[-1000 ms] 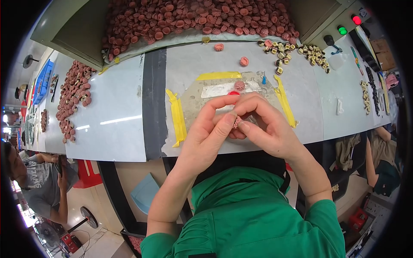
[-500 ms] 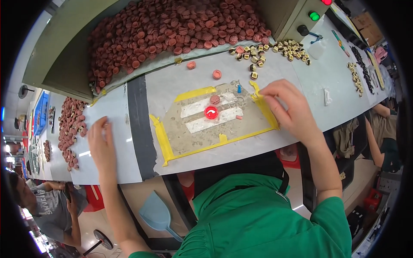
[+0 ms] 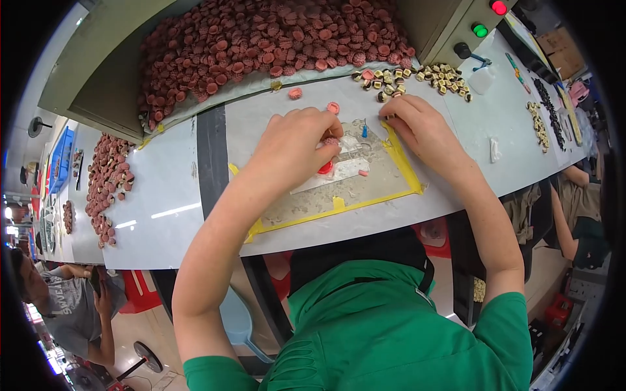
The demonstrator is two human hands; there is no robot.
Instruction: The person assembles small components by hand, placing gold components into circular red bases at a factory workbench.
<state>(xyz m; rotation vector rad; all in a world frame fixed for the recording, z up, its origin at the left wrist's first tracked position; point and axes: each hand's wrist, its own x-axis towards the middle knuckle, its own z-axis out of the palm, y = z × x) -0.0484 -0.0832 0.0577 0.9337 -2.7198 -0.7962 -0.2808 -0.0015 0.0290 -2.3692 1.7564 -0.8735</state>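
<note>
My left hand (image 3: 293, 146) reaches over the taped work area, thumb and fingers closed round a pink, bumpy raspberry-shaped cup (image 3: 331, 141). Just below its thumb sits a small round red container (image 3: 325, 168), partly covered by the hand. My right hand (image 3: 424, 133) is at the upper right corner of the tape, fingertips bent together. A dark bit shows at these fingertips, apparently one of the small brown-and-cream blocks, mostly hidden. Loose brown-and-cream blocks (image 3: 450, 79) lie just beyond. A blue dispensing tip (image 3: 364, 131) stands between my hands.
A large heap of raspberry-shaped cups (image 3: 274, 39) fills the back. Two loose pink cups, one being this cup (image 3: 295, 93), lie before it. Finished-looking pieces (image 3: 107, 189) are piled at left. Yellow tape (image 3: 339, 204) edges the work area. A person in grey (image 3: 78, 306) sits at left.
My left hand has swung from the left of the table to the pink cup in the middle. My right hand has moved up and left to the brown-and-cream blocks; the nearest block is now covered.
</note>
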